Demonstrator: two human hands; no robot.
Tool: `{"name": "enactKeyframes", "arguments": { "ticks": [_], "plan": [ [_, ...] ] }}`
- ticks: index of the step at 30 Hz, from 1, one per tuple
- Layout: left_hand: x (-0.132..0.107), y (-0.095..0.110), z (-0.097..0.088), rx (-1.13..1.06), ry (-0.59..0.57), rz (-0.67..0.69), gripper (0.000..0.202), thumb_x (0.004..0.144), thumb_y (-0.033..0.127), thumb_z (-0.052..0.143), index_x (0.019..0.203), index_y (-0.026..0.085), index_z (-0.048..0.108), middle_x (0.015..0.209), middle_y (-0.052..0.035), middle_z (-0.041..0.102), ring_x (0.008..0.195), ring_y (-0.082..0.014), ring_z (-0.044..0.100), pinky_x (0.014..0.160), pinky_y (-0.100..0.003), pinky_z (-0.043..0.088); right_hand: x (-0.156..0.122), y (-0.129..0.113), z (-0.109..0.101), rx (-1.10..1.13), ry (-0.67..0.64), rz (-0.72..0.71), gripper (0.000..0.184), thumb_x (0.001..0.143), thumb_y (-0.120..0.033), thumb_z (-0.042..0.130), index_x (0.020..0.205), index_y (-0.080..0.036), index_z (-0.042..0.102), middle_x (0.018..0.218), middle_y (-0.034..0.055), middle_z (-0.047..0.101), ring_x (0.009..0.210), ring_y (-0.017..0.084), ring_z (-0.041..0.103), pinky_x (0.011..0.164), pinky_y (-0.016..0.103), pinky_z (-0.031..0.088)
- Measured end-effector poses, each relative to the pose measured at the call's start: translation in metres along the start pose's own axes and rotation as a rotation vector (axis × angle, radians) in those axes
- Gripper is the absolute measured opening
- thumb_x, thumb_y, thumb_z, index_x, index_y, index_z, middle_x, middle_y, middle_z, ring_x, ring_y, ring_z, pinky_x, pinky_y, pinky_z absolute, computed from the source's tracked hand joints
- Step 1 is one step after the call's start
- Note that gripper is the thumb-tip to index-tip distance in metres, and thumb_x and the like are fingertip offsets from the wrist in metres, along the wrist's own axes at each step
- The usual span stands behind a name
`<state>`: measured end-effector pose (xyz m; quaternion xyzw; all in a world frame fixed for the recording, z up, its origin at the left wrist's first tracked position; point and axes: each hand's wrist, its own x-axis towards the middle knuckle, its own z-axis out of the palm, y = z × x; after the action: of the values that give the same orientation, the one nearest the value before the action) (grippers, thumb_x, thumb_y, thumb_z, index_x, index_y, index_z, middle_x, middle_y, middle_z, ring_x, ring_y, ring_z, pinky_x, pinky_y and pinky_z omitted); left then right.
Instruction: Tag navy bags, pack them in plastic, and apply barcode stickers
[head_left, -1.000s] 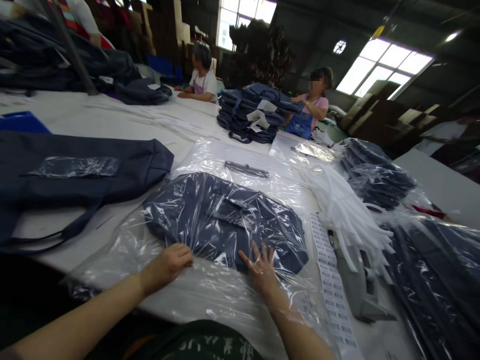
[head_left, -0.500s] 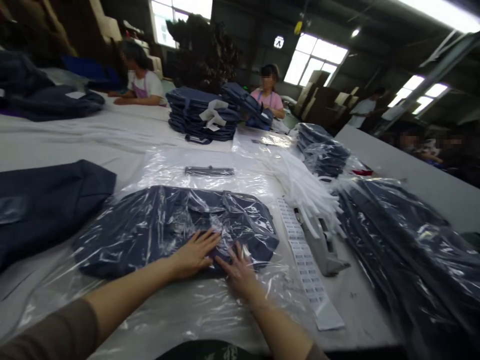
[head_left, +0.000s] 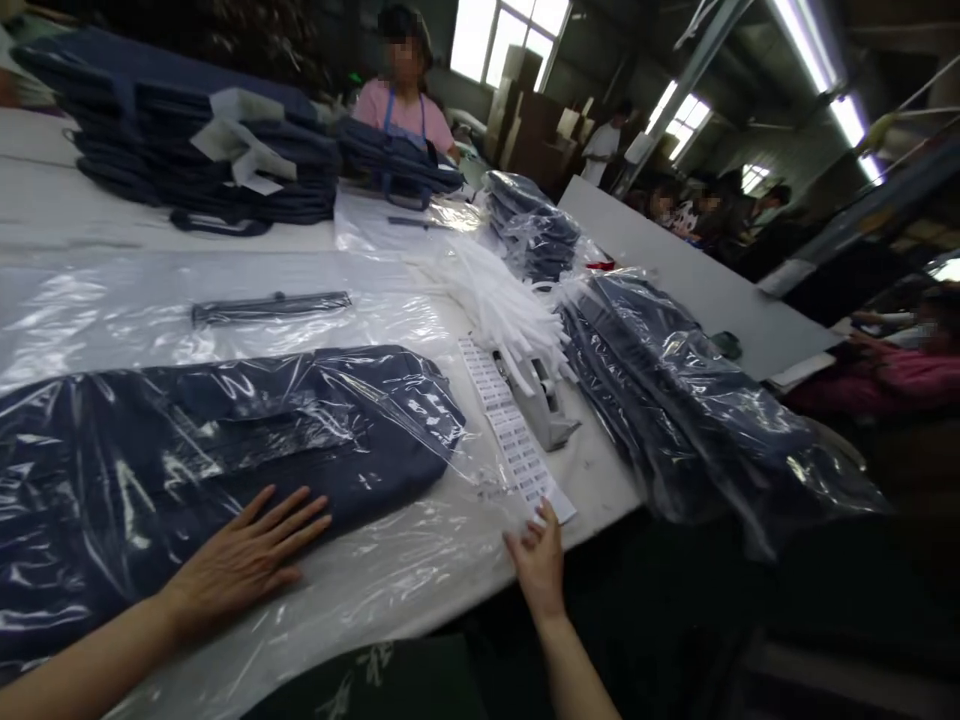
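The left hand (head_left: 244, 560) lies flat and open, fingers spread, palm down on the clear plastic film (head_left: 375, 560) over a navy fabric bag (head_left: 225, 430), pressing on the bag's near edge and gripping nothing. The bag lies flat on the white table (head_left: 592, 470), wrapped in the film, and runs off the left of the view. The right hand (head_left: 536, 560) is off the bag, its fingers (head_left: 544, 520) loosely curled at the end of a barcode label strip (head_left: 510, 430); whether they pinch the strip or only touch it cannot be told. The strip lies beside a grey tape dispenser (head_left: 536, 395), with a bundle of white plastic straps (head_left: 502, 310) just beyond. Past the bag, a dark strap piece (head_left: 270, 308) lies on the film. To the right sits a heap of plastic-wrapped navy bags (head_left: 697, 400), and farther along a smaller wrapped pile (head_left: 532, 225). A stack of unwrapped navy bags (head_left: 202, 160) stands at the far side, near a co-worker in a pink top and blue apron (head_left: 401, 100)
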<state>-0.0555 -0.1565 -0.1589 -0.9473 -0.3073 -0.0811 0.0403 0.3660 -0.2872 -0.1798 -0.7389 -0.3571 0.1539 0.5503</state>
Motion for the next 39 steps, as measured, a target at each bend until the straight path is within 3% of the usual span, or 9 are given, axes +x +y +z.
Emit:
{"name": "enactKeyframes", "arguments": {
  "ticks": [8,11,14,19,21,23,26,32,39],
  "plan": [
    [-0.022,0.012,-0.017,-0.076,0.04,0.106,0.063,0.088,0.063,0.044,0.144,0.047,0.018,0.135,0.0108,0.051,0.123,-0.0172,0.051,0.116,-0.033,-0.007,0.012,0.009,-0.073,-0.063,-0.19,0.07,0.037,0.077,-0.05,0.063,0.088,-0.015,0.069,0.064,0.0042,0.064,0.047,0.017,0.057,0.037,0.027,0.048],
    [-0.024,0.016,-0.022,-0.093,0.025,0.115,0.067,0.086,0.065,0.047,0.143,0.048,0.018,0.134,0.012,0.052,0.121,-0.0165,0.052,0.115,-0.031,-0.009,0.037,0.017,-0.089,-0.341,-0.136,-0.412,0.026,0.087,-0.031,0.056,0.107,-0.02,0.067,0.102,0.0109,0.068,0.084,0.024,0.067,0.068,0.037,0.059],
    [-0.025,0.014,-0.021,-0.086,0.001,0.104,0.065,0.086,0.064,0.048,0.143,0.048,0.02,0.134,0.0118,0.052,0.121,-0.0166,0.052,0.115,-0.031,-0.009,0.081,0.01,-0.062,-0.551,-0.239,-1.106,0.049,0.084,-0.005,0.051,0.12,-0.038,0.06,0.131,0.0021,0.056,0.127,0.023,0.047,0.107,0.047,0.04],
    [-0.031,0.008,-0.014,-0.078,-0.064,0.075,0.064,0.086,0.064,0.048,0.142,0.048,0.023,0.135,0.0104,0.052,0.125,-0.0166,0.048,0.115,-0.03,-0.013,0.13,-0.025,0.007,-0.448,-0.807,-1.678,0.066,0.082,-0.003,0.049,0.131,-0.047,0.047,0.135,-0.0096,0.054,0.136,0.012,0.035,0.118,0.037,0.016],
    [-0.034,0.006,-0.008,-0.098,-0.108,0.066,0.064,0.086,0.063,0.048,0.142,0.046,0.023,0.137,0.0084,0.051,0.128,-0.0175,0.045,0.114,-0.031,-0.015,0.133,-0.04,0.021,-0.334,-1.261,-1.586,0.054,0.085,-0.013,0.049,0.133,-0.038,0.05,0.135,-0.0055,0.055,0.134,0.013,0.039,0.117,0.034,0.017],
    [-0.035,0.004,-0.004,-0.136,-0.144,0.067,0.065,0.086,0.061,0.05,0.143,0.044,0.024,0.138,0.0064,0.049,0.132,-0.0188,0.042,0.114,-0.033,-0.017,0.131,-0.051,0.028,-0.205,-1.527,-1.147,0.038,0.086,-0.027,0.05,0.122,-0.028,0.062,0.125,0.001,0.063,0.125,0.018,0.05,0.114,0.035,0.025],
    [-0.03,0.004,-0.006,-0.203,-0.153,0.091,0.064,0.088,0.055,0.052,0.145,0.042,0.024,0.14,0.0058,0.048,0.136,-0.0188,0.034,0.113,-0.035,-0.021,0.128,-0.064,0.036,-0.096,-1.367,-0.468,0.044,0.089,-0.046,0.04,0.094,-0.019,0.073,0.099,0.0078,0.073,0.1,0.023,0.066,0.1,0.04,0.045],
    [-0.04,-0.004,-0.07,-0.285,-0.204,0.141,0.048,0.098,0.031,0.041,0.145,0.031,0.033,0.145,0.0009,0.041,0.14,-0.0162,0.026,0.12,-0.036,0.005,0.127,-0.07,0.051,-0.042,-1.117,-0.092,0.074,0.085,-0.073,0.027,0.076,-0.014,0.07,0.076,0.0169,0.073,0.073,0.029,0.071,0.076,0.046,0.056],
    [-0.213,-0.059,-0.16,-0.043,-0.158,-0.28,0.057,0.093,0.006,0.031,0.14,0.038,0.04,0.145,0.0074,0.041,0.14,-0.0135,0.026,0.12,-0.035,0.006,0.154,-0.031,0.065,-0.149,-0.93,0.197,0.067,0.051,-0.087,0.053,0.058,-0.024,0.072,0.072,0.0194,0.072,0.075,0.038,0.07,0.076,0.051,0.055]
  ]
}}
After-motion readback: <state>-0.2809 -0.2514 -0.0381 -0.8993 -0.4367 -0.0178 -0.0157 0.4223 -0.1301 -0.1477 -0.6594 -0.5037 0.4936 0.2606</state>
